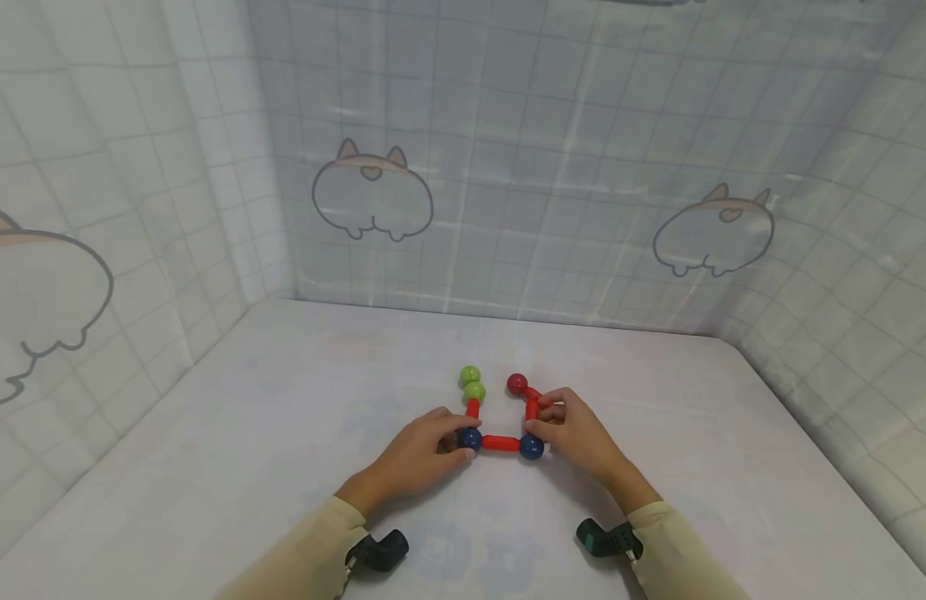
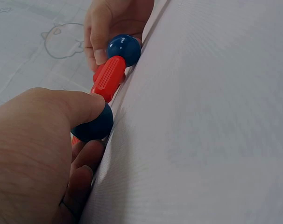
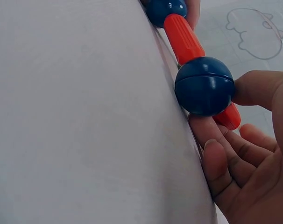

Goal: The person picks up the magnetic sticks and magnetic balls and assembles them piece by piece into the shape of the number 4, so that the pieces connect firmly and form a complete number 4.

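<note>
A toy structure of red rods and coloured balls lies on the white table in the head view. One red rod [image 1: 501, 443] joins a left blue ball [image 1: 471, 439] to a right blue ball [image 1: 532, 447]. My left hand [image 1: 423, 451] holds the left ball between thumb and fingers. From that ball a red rod [image 1: 473, 408] runs to two touching green balls [image 1: 473, 392]. My right hand [image 1: 583, 435] pinches the right blue ball [image 3: 205, 87], its fingertips also beside the upright red rod [image 1: 532, 409]. A red ball [image 1: 518, 384] on another red rod sits beyond, partly hidden by fingers.
The white table surface [image 1: 342, 375] spreads around both hands. Grid-patterned curtains with cartoon animal outlines [image 1: 372, 196] enclose its back and sides. Each wrist wears a dark strapped device, on the left [image 1: 383, 550] and on the right [image 1: 605, 538].
</note>
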Available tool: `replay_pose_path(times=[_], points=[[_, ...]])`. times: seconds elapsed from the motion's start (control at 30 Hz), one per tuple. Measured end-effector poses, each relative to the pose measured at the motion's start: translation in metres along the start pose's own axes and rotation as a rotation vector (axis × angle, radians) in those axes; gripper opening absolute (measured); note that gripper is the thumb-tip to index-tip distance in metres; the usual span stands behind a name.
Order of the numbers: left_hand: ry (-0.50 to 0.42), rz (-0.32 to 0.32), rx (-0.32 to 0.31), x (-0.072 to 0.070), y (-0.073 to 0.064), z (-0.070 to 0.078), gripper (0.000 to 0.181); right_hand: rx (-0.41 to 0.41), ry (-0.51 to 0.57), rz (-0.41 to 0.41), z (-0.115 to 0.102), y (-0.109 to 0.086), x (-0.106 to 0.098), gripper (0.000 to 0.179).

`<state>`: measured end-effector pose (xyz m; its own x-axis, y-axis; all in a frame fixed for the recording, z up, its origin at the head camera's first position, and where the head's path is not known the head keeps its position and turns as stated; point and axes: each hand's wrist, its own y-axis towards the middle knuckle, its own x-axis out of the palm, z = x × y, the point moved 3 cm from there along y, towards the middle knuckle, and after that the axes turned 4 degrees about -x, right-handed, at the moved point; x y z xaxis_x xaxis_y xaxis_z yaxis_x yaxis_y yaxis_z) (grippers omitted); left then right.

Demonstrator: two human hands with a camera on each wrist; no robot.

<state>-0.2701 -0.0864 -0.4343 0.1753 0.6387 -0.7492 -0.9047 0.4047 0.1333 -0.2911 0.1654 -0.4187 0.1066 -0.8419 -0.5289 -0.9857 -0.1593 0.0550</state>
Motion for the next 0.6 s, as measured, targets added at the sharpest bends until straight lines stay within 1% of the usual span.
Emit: replay_pose_path(times=[0.13, 0.27, 0.43, 0.6], points=[[-0.002, -0.001, -0.005, 0.000, 0.000, 0.000, 0.042, -0.013, -0.006, 0.000, 0.001, 0.000, 0.000, 0.038], [0.002, -0.002, -0.003, 0.000, 0.000, 0.001, 0.042, -0.026, -0.017, -0.005, 0.000, -0.002, -0.001, 0.039], [0.004, -0.001, -0.002, 0.000, 0.000, 0.001, 0.042, -0.057, -0.042, -0.034, -0.001, -0.006, -0.003, 0.046], [0.000, 0.001, 0.003, 0.000, 0.000, 0.001, 0.041, -0.078, -0.035, -0.075, -0.003, -0.010, -0.005, 0.056]])
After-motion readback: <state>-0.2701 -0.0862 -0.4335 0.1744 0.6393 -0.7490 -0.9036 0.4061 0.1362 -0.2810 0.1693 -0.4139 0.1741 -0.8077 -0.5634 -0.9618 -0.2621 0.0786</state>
